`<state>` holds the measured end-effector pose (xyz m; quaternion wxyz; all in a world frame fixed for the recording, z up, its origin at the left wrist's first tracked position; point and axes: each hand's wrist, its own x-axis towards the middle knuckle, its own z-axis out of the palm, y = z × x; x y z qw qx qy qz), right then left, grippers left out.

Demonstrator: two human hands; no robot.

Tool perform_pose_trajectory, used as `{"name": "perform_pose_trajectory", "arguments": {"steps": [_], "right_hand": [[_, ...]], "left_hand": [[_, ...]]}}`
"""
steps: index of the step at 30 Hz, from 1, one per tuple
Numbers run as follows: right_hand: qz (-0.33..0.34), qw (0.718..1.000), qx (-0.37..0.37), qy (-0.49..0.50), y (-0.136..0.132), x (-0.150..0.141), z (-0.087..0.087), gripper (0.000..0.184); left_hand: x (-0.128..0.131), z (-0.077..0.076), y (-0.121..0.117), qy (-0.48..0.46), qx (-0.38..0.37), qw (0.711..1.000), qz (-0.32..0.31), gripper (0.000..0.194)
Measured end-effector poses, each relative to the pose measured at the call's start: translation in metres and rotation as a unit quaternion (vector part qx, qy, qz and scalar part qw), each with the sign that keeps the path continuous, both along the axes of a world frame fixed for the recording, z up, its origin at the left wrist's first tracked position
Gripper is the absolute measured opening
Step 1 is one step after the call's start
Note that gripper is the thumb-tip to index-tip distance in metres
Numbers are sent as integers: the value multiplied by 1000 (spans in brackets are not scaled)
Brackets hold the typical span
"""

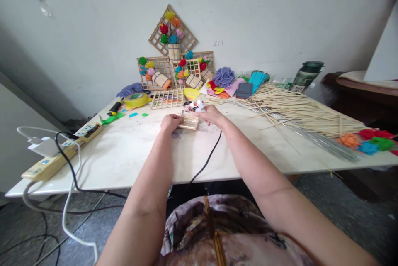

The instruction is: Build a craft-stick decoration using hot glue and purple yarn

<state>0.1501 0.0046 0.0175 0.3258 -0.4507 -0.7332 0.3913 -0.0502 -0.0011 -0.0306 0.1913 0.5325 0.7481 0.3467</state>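
Observation:
My left hand [171,123] grips the left end of a small bundle of thin wooden sticks [189,121], joined side by side, low over the table. Shiny, clear patches show on the sticks. My right hand [213,115] is closed around a white hot glue gun [199,106], whose nozzle end points left, just above the far edge of the sticks. The gun's black cord [211,154] runs down over the table's front edge. A small reddish-white item [188,108] lies behind the sticks, too small to name.
Finished stick lattices with felt flowers [173,29] lean on the wall. Yellow tape [136,100], a yellow-black cutter [115,108] and a power strip [62,150] are left. Loose sticks [298,106], metal wires [326,145], purple yarn [224,76] and a dark bottle [307,76] lie right.

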Motion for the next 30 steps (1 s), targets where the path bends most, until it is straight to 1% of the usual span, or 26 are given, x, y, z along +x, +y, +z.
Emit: {"name": "perform_pose_trajectory", "arguments": {"steps": [5,13,22,30], "right_hand": [[13,1000,-9,-5,-1,2,1,22],[25,999,-4,-29,-3,2,3,24],[27,999,-4,-25,0,2,0,23],[17,999,1,-47,1,2,-1,22]], "left_hand": [[0,0,1,4,-13,1000,6,22],[2,2,0,-2,-21,1000,8,22],[1,0,0,-3,-18,1000,11,23],[2,2,-3,7,-15,1000,14,24]]}}
